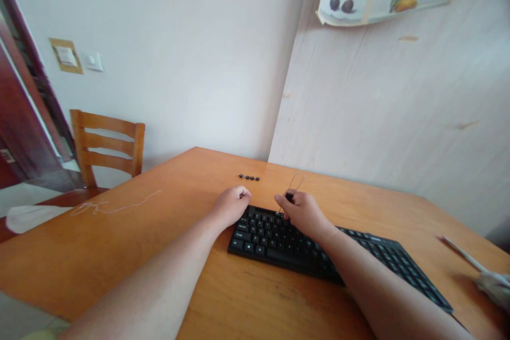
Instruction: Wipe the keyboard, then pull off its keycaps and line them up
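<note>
A black keyboard (279, 241) lies on the orange wooden table (159, 234), running from the middle to the right. My left hand (231, 204) is curled into a fist at the keyboard's far left corner, resting on the table edge of it. My right hand (305, 212) hovers over the upper left keys, fingers pinched on a thin wire keycap puller (294, 187) whose loop sticks up beyond the fingers. Several small black keycaps (249, 177) sit in a row on the table just behind the keyboard.
A wooden chair (107, 146) stands at the table's far left side. A pale object with a thin stick (478, 268) lies at the right edge. White scribbles (115, 204) mark the tabletop on the left. Walls close off the back and right.
</note>
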The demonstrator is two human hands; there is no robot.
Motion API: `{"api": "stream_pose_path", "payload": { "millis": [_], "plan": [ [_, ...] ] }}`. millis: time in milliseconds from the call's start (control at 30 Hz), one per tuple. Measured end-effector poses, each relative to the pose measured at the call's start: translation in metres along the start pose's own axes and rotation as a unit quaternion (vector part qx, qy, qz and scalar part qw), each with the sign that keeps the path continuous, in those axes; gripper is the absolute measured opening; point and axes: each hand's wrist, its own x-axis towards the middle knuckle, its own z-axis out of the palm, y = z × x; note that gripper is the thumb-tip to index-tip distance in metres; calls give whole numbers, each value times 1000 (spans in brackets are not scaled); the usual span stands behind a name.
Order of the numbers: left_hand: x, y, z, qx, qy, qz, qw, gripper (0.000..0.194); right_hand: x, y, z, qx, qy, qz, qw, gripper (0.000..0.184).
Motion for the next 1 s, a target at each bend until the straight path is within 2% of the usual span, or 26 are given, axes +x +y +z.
{"api": "stream_pose_path", "payload": {
  "millis": [433, 767, 1000],
  "plan": [
    [1, -4, 4, 16, 4, 10, 1000, 17, -2, -3, 3, -21, 5, -8, 1000, 37],
    [3, -7, 6, 43, 5, 25, 999, 19, -7, -8, 5, -48, 4, -41, 998, 33],
    [0, -1, 4, 52, 5, 17, 998, 19, -5, -8, 8, -58, 6, -39, 998, 31]
  ]
}}
